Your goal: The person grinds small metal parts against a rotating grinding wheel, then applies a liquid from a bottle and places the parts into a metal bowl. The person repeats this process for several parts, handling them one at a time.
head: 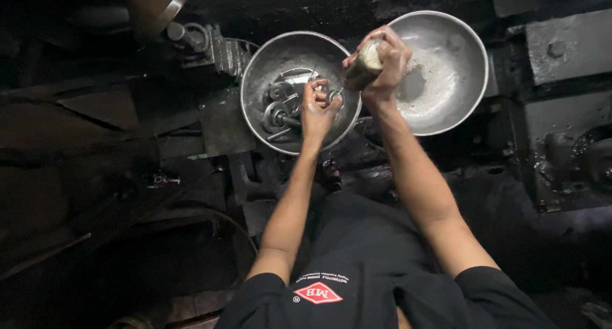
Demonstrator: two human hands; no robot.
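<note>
The left hand [317, 109] pinches a small ring [334, 98] over the left bowl [255, 80]; the right hand [382, 64], just beside, grips a bottle [364, 66] tilted toward it.

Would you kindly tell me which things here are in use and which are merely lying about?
In use: left hand on small ring; right hand tilting bottle; left bowl with metal parts.
Lying about: right bowl, clamp, dark blocks.
</note>
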